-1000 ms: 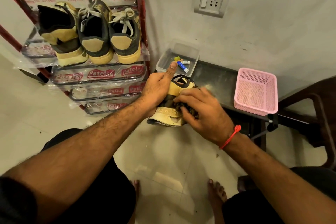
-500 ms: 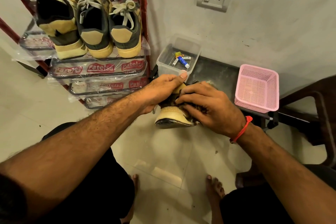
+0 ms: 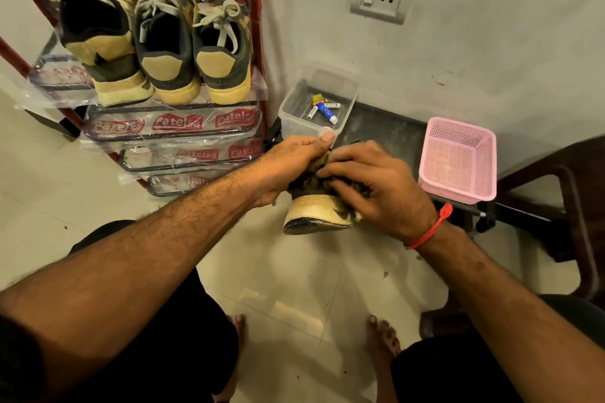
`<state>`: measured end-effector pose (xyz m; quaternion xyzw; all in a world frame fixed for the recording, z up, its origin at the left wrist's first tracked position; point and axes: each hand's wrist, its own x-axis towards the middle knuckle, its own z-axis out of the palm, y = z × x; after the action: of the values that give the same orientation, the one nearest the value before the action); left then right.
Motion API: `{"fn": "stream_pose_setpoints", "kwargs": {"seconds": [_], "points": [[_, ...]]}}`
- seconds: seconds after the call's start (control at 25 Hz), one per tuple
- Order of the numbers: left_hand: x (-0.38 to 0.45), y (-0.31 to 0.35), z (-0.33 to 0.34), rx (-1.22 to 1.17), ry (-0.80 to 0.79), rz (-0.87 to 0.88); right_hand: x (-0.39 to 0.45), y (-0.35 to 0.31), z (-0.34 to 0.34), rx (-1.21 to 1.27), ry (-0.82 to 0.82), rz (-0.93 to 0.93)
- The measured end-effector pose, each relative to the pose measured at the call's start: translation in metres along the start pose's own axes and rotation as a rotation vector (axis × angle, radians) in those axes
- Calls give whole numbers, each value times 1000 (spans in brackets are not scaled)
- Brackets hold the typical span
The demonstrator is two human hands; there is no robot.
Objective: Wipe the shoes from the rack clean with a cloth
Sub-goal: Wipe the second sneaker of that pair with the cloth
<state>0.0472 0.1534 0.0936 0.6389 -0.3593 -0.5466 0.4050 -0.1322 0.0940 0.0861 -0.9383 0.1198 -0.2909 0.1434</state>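
Fingers [image 3: 347,188] wipe shoe [image 3: 314,213]; clear tub [image 3: 317,105], pink basket [image 3: 458,157] nearby.

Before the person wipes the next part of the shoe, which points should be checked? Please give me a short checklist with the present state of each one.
1. Left hand grips the shoe: ok.
2. Right hand presses the cloth on the shoe: ok.
3. Sole edge is clean: not ok, dark marks show.
4. Clear box is apart from the hands: cannot tell, the left thumb overlaps its rim.
5. Three shoes wait on the rack: ok.
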Motion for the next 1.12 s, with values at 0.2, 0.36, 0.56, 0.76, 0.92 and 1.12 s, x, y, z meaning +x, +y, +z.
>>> {"fn": "stream_pose_setpoints", "kwargs": {"seconds": [0.2,0.36,0.56,0.76,0.92,1.12], "points": [[2,1,1,18,-28,-33,3,-2,-1,136,46,326],[2,2,0,60,-13,-25,-6,23,-11,360,-128,675],[-2,2,-2,106,9,-29,-4,18,-12,395,-289,646],[-5,0,-2,124,-121,-16,-6,22,-17,472,-253,598],[-11,2,-4,626,-256,288,-6,23,-36,568,-203,525],[-4,-20,12,898,-335,674,-9,30,-51,583,-336,454]]}}
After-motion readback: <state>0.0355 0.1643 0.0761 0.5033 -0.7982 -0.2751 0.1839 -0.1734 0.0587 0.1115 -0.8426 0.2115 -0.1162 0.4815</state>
